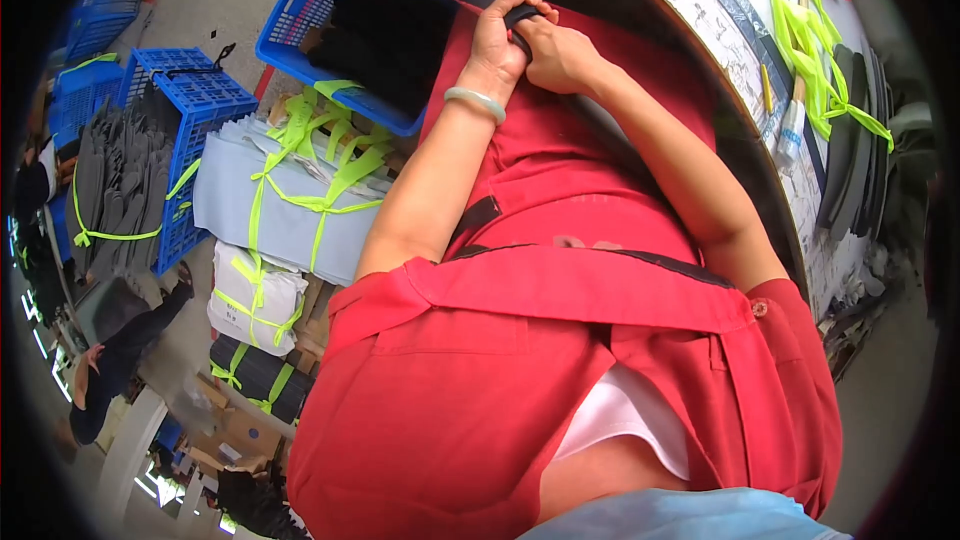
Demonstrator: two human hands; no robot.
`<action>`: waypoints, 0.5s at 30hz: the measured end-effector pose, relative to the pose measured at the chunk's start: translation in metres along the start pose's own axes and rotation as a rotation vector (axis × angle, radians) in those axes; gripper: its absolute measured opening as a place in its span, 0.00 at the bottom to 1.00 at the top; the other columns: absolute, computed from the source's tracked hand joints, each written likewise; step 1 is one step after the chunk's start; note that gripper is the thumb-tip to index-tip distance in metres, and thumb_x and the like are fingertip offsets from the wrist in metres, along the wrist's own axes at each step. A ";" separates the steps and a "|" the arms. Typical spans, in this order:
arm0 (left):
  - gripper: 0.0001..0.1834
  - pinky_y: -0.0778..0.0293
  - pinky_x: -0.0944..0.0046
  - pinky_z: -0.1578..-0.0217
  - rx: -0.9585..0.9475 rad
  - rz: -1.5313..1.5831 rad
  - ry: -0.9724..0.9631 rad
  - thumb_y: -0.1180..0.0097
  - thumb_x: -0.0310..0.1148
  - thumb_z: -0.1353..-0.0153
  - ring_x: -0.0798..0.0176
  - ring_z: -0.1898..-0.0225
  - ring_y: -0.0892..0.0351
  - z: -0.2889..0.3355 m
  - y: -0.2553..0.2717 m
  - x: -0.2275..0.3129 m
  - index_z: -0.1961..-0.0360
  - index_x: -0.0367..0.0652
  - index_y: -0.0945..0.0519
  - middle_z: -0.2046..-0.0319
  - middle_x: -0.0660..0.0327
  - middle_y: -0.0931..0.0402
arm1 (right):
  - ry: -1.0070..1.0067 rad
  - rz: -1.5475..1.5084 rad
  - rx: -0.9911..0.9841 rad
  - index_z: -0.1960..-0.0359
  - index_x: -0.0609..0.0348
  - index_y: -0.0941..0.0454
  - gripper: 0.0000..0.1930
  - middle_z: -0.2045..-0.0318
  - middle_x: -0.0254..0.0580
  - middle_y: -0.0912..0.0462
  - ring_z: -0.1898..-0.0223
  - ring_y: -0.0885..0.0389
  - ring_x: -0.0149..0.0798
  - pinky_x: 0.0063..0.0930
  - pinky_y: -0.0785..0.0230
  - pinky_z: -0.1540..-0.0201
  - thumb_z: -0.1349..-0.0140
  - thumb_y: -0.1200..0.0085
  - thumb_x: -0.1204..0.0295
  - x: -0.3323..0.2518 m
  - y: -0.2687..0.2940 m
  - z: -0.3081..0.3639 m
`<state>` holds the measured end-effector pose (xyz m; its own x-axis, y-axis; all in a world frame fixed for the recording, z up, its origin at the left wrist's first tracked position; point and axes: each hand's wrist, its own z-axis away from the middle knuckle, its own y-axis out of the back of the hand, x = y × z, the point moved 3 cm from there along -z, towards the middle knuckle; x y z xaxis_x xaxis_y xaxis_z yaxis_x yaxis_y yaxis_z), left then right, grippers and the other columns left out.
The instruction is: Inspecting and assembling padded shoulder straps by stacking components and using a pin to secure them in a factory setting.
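Both my hands meet at the top middle, in front of my red apron point(600, 180). My left hand point(497, 45), with a pale bangle point(476, 100) at its wrist, curls its fingers around a small black curved thing point(519, 16). Against it from the other side presses my right hand point(565, 55), its fingers closed on the same black thing. What kind of thing it is, I cannot make out, as the fingers cover most of it. Just left of the hands stands a blue plastic crate point(285, 15) holding black fabric pieces point(385, 40).
On the right, a white worktable point(735, 65) carries yellow-green tie strips point(805, 50) and a stack of dark grey pieces point(855, 140). Leftward lie a tied light-blue fabric bundle point(225, 180), a white package point(255, 295) and more blue crates point(190, 90). Another person point(125, 360) is at the far left.
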<state>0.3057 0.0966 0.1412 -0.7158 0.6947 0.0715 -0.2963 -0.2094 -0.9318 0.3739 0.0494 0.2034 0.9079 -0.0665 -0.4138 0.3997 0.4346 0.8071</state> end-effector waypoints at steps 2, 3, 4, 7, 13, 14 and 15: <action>0.12 0.24 0.52 0.55 0.007 0.025 0.016 0.44 0.24 0.45 0.58 0.71 0.24 0.003 0.004 0.000 0.59 0.36 0.28 0.75 0.58 0.25 | 0.035 0.012 -0.014 0.50 0.56 0.30 0.22 0.52 0.49 0.20 0.56 0.20 0.54 0.48 0.26 0.56 0.50 0.51 0.73 0.003 -0.005 0.007; 0.13 0.25 0.52 0.55 -0.010 0.030 0.022 0.44 0.24 0.45 0.58 0.71 0.24 0.008 0.003 0.000 0.58 0.37 0.29 0.75 0.58 0.25 | 0.073 -0.034 0.101 0.50 0.56 0.30 0.22 0.52 0.48 0.21 0.55 0.20 0.54 0.47 0.26 0.55 0.50 0.51 0.73 -0.004 -0.006 0.025; 0.15 0.25 0.51 0.54 -0.033 0.034 0.030 0.44 0.25 0.45 0.57 0.71 0.24 0.011 0.000 0.001 0.56 0.37 0.30 0.75 0.58 0.25 | 0.110 -0.078 0.220 0.49 0.56 0.29 0.22 0.51 0.48 0.21 0.54 0.20 0.54 0.47 0.26 0.55 0.50 0.51 0.72 -0.008 -0.002 0.041; 0.13 0.25 0.50 0.52 -0.067 0.000 0.020 0.44 0.26 0.45 0.54 0.66 0.22 0.011 -0.001 -0.008 0.58 0.35 0.27 0.72 0.55 0.24 | 0.057 -0.094 0.185 0.45 0.54 0.30 0.26 0.50 0.47 0.23 0.54 0.20 0.54 0.47 0.26 0.55 0.52 0.50 0.73 -0.008 0.002 0.032; 0.10 0.24 0.52 0.52 0.047 0.040 0.032 0.42 0.31 0.41 0.55 0.64 0.20 0.020 -0.015 -0.003 0.62 0.36 0.24 0.71 0.56 0.22 | 0.105 -0.046 0.201 0.43 0.53 0.32 0.30 0.49 0.48 0.23 0.55 0.20 0.55 0.47 0.26 0.55 0.54 0.51 0.75 0.010 -0.007 0.041; 0.10 0.24 0.52 0.52 0.055 0.047 0.016 0.42 0.31 0.41 0.55 0.64 0.20 0.020 -0.008 0.001 0.62 0.36 0.24 0.71 0.56 0.22 | 0.110 -0.067 0.189 0.43 0.53 0.32 0.29 0.49 0.50 0.23 0.55 0.20 0.55 0.48 0.26 0.56 0.54 0.51 0.74 0.005 -0.009 0.049; 0.09 0.24 0.52 0.53 0.019 -0.014 -0.012 0.42 0.30 0.42 0.55 0.66 0.21 0.016 -0.003 0.001 0.63 0.36 0.24 0.72 0.56 0.23 | 0.088 -0.046 0.171 0.45 0.55 0.31 0.27 0.49 0.51 0.23 0.56 0.20 0.55 0.47 0.26 0.56 0.53 0.51 0.74 0.005 -0.009 0.047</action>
<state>0.2962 0.0867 0.1495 -0.7194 0.6889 0.0886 -0.3178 -0.2130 -0.9239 0.3807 0.0032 0.2140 0.8767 -0.0009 -0.4811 0.4631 0.2730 0.8432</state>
